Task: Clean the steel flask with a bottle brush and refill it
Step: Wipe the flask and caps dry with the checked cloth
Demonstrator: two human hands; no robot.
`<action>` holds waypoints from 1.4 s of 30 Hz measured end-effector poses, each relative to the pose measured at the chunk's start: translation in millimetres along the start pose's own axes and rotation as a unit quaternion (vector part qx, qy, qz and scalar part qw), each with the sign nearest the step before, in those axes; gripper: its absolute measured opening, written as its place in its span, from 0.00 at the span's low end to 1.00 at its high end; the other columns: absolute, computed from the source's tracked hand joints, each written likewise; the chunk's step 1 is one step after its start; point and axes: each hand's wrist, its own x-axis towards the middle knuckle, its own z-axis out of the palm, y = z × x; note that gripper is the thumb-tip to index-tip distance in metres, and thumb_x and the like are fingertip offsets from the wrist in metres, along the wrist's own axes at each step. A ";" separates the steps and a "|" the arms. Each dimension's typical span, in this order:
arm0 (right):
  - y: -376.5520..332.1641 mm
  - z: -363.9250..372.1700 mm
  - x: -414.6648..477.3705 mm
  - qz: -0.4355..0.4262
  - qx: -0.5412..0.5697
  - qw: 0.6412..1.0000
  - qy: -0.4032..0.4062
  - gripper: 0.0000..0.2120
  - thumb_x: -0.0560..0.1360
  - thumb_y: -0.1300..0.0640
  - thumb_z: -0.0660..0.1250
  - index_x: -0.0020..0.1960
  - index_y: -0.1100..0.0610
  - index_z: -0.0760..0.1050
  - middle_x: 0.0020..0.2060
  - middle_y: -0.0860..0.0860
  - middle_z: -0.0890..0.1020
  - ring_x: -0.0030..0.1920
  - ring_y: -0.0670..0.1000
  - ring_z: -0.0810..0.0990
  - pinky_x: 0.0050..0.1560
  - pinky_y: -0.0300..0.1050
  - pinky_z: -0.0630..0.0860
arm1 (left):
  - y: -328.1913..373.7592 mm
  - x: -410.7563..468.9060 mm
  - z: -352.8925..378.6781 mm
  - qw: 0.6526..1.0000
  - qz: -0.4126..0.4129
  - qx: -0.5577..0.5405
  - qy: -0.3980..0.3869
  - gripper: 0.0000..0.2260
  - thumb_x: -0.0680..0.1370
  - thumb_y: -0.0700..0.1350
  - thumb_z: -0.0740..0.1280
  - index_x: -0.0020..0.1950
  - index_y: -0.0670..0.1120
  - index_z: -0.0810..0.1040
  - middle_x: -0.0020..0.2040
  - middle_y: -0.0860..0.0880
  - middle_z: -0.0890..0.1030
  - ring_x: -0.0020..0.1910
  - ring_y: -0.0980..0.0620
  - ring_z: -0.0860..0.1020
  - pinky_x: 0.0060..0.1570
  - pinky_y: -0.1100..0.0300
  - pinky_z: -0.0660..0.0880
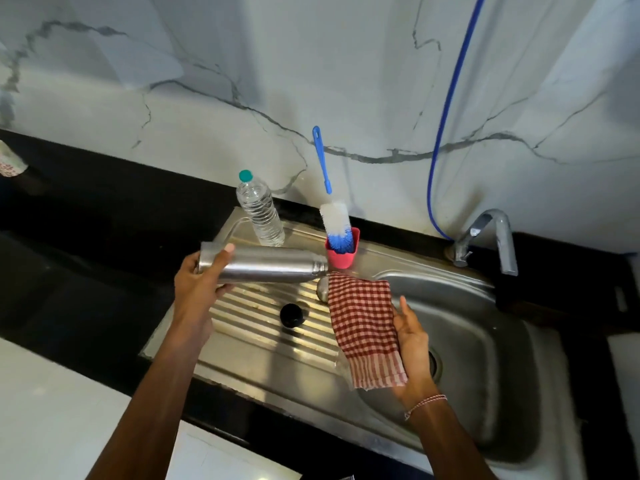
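My left hand (201, 282) grips the steel flask (273, 265) near its base and holds it sideways above the ribbed drainboard (249, 327), its uncapped mouth pointing right. My right hand (412, 337) holds a red and white checked cloth (363, 327) that hangs just below the flask's mouth. A black cap (291, 315) lies on the drainboard. The bottle brush (334, 220), with a blue handle and white and blue bristles, stands bristles down in a pink cup (341, 254) behind the flask. A clear plastic water bottle (259, 213) with a green cap stands at the back.
The steel sink basin (485, 358) lies to the right, with its drain partly hidden by my right hand. A steel tap (491, 237) stands at the back right, and a blue hose (450, 98) runs up the marble wall. Black countertop surrounds the sink.
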 end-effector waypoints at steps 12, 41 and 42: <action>-48.4 -59.7 -32.5 -0.073 0.095 0.972 -0.202 0.15 0.64 0.58 0.68 0.48 0.63 0.84 0.45 0.59 0.84 0.48 0.60 0.83 0.53 0.61 0.80 | -54.2 -57.2 73.9 0.966 -0.171 -0.137 -0.137 0.19 0.77 0.56 0.70 0.64 0.48 0.75 0.62 0.42 0.81 0.60 0.48 0.81 0.54 0.52 0.82; -79.4 -68.0 -22.1 -0.233 -0.008 0.972 0.042 0.10 0.83 0.65 0.61 0.62 0.59 0.75 0.47 0.53 0.84 0.43 0.48 0.86 0.41 0.43 0.83 | -94.5 -105.7 157.5 0.672 0.440 0.546 -0.239 0.50 0.54 0.50 0.87 0.74 0.50 0.71 0.62 0.46 0.80 0.56 0.42 0.81 0.46 0.46 0.83; -82.4 -67.4 -24.2 -0.229 -0.005 0.972 0.043 0.08 0.84 0.65 0.59 0.59 0.58 0.75 0.45 0.52 0.84 0.40 0.46 0.86 0.41 0.42 0.83 | -91.8 -108.2 158.1 0.667 0.431 0.558 -0.240 0.50 0.54 0.52 0.86 0.74 0.50 0.72 0.61 0.47 0.81 0.54 0.43 0.82 0.45 0.47 0.83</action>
